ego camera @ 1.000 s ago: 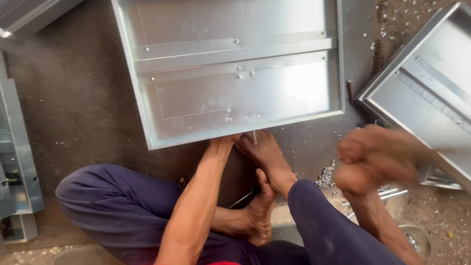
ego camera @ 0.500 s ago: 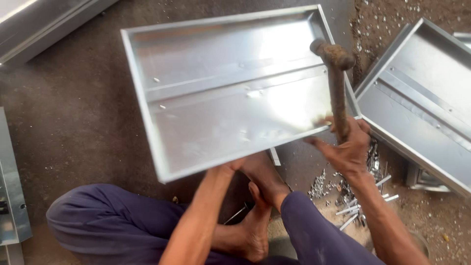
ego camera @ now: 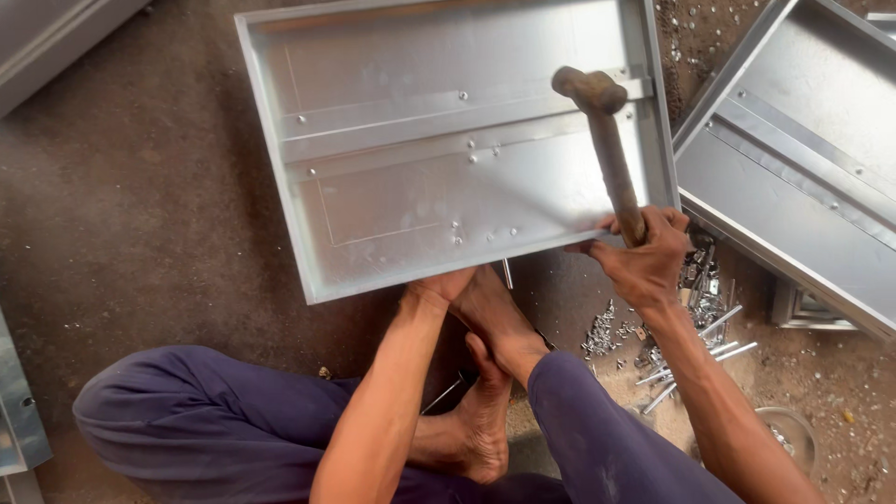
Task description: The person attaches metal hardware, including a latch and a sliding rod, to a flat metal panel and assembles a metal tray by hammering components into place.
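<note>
Head view, compared with half a second back: hammer (ego camera: 607, 149) swung a bit left, now up over the right part of the metal tray (ego camera: 392, 215), tray sitting squarer in frame. Right hand (ego camera: 644, 257) wrapped tight round the lower end of the handle. Long axis near upright, leaning slightly, head pointing up and to the left, away from the body. Left hand (ego camera: 443, 285) down at the tray's near edge, right beside the foot (ego camera: 495, 317); grip there hidden, can't tell. Loose screws (ego camera: 653, 336) on the floor under the right wrist.
</note>
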